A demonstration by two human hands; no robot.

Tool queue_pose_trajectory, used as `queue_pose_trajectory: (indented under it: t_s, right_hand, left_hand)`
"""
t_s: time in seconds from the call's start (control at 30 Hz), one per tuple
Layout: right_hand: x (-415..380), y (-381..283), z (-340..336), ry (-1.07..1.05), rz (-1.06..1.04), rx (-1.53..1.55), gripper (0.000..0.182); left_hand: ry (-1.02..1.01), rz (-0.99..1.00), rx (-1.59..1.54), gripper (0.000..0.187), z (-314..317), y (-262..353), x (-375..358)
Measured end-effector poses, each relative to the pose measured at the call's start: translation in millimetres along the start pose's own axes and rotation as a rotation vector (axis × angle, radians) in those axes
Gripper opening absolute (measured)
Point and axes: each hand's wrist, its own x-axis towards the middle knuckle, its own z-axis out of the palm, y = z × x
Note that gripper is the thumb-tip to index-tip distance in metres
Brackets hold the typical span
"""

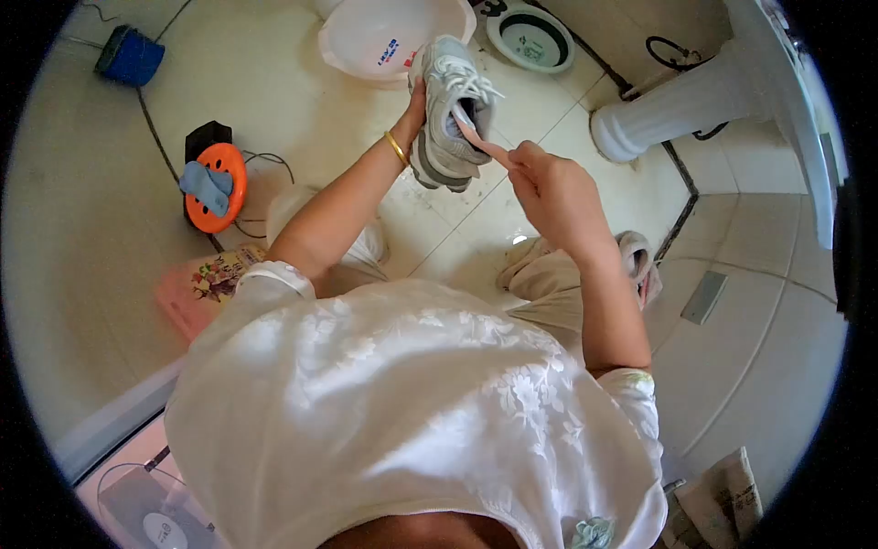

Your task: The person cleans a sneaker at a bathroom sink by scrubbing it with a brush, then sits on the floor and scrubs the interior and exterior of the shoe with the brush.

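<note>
A grey-and-white lace-up sneaker (pixel 445 87) is held up in front of me, its opening facing my right side. My left hand (pixel 417 108) is closed around its left side, with most of the fingers hidden behind the shoe. From the right, my right hand (pixel 556 194) grips the pale pink handle of a brush (pixel 487 147). The brush's whitish far end reaches into the sneaker's opening, and its bristles cannot be made out. White laces hang loosely across the top of the shoe.
Beyond the sneaker stands a pale pink basin (pixel 352 41), with a smaller dark-ringed basin (pixel 530 44) to its right. A white pedestal (pixel 654 114) rises at the right. On the left are an orange round stool (pixel 236 183), a blue container (pixel 130 57) and a pink bag (pixel 187 293).
</note>
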Motion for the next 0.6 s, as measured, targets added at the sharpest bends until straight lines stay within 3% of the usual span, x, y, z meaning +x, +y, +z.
queue_pose_trajectory:
  t_s: [0.03,0.1,0.17,0.27,0.37,0.4,0.43,0.5,0.6]
  right_hand:
    - [0,-1,-4,-0.062,0.026,-0.014,0.019]
    - [32,10,35,0.149,0.094,-0.080,0.021]
    - [40,22,53,0.165,0.037,-0.096,0.024]
    - [3,-5,1,-0.096,0.004,-0.053,0.023]
    - [19,-1,16,-0.054,0.092,-0.202,0.024]
    - [35,2,38,0.074,0.116,-0.222,0.027]
    - [42,2,50,0.107,0.103,-0.267,0.030]
    - [35,-3,40,0.005,0.118,-0.165,0.028]
    - [-5,0,0,-0.124,-0.025,0.029,0.025]
  left_hand:
    - [0.003,-0.031,-0.048,0.084,-2,1,2]
    - [-0.009,-0.084,-0.022,0.082,-4,-14,9]
    - [-0.016,-0.168,-0.108,0.080,-4,-17,10]
    - [-0.029,0.037,-0.039,0.073,-7,2,-2]
    - [0.010,-0.072,-0.063,0.075,-32,-11,21]
    - [0.129,-0.117,0.015,0.074,-4,-6,3]
    - [0.019,-0.163,-0.009,0.076,1,-11,-1]
    - [0.025,-0.005,0.038,0.078,-5,-8,-4]
    - [-0.024,0.020,0.021,0.079,-15,6,-9]
